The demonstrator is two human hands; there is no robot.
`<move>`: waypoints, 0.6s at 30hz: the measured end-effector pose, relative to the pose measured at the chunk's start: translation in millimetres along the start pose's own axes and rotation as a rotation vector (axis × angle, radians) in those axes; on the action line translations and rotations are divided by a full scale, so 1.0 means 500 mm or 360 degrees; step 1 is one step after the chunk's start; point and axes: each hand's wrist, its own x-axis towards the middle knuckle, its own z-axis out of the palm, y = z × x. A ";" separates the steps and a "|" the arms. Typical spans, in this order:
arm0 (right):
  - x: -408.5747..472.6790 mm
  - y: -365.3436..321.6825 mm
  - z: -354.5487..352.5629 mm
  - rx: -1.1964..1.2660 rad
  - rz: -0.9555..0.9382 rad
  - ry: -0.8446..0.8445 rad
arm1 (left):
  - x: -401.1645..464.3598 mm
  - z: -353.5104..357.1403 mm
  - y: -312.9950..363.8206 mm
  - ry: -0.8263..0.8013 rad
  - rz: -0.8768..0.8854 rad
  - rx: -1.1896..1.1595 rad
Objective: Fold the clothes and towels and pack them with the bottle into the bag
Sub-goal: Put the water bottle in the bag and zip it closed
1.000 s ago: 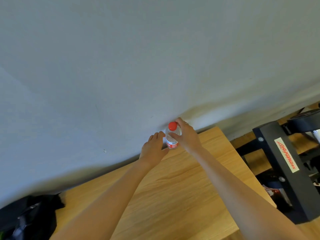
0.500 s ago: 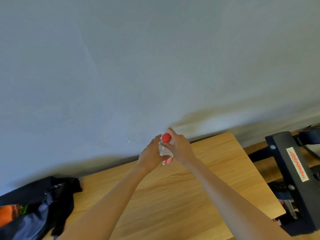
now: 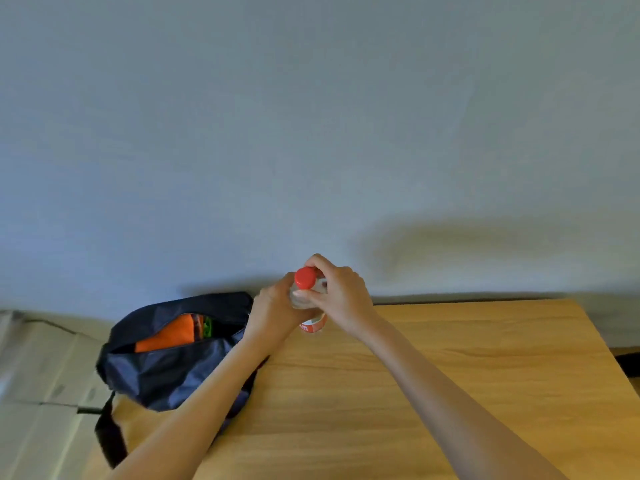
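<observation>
**Bottle in both hands, bag open beside you**

While your left hand (image 3: 273, 311) curls round the body of the bottle (image 3: 309, 306), your right hand (image 3: 337, 296) wraps its upper part, thumb across the front just under the cap (image 3: 305, 277) and fingers curled behind the neck. That two-handed hold looks meant to steady a smooth, round thing that could slip from one palm. It also keeps the bottle upright and tilted only slightly. You hold it above the far edge of the table (image 3: 450, 375), near the wall (image 3: 311, 133), just right of the bag (image 3: 173, 368).

The bottle is clear plastic with a red screw cap and a red-and-white label showing below your left hand. The bag is dark, thin, crinkly fabric, slumped on the table's left end with its mouth open towards you. Folded orange cloth (image 3: 169, 336) and a strip of green already lie inside, so the soft items seem packed. A strap (image 3: 109, 434) hangs off the table edge. The tabletop is pale wood grain, flat and smooth.
</observation>
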 end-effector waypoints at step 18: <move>0.099 -0.162 0.351 0.0269 0.0260 -0.0628 | -0.111 -0.404 -0.319 0.0325 -0.0174 -0.0250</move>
